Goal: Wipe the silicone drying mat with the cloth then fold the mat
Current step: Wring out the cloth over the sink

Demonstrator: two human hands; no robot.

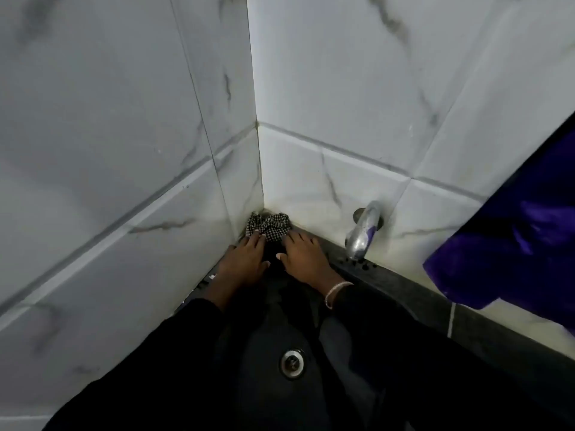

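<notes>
Checkered cloth lies bunched in the tiled corner, touching our fingertips. Our left hand and right hand lie flat, fingers straight and loosely together, on a dark surface where we cannot tell the mat from the black sink. A tap juts just right of the right fingers. Walls close in ahead and left, with open room behind our palms toward the drain.

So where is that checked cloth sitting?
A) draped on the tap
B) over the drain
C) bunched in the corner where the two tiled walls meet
C: the checked cloth lies bunched in the wall corner, at the fingertips of the left hand and right hand, away from tap and drain.
</notes>
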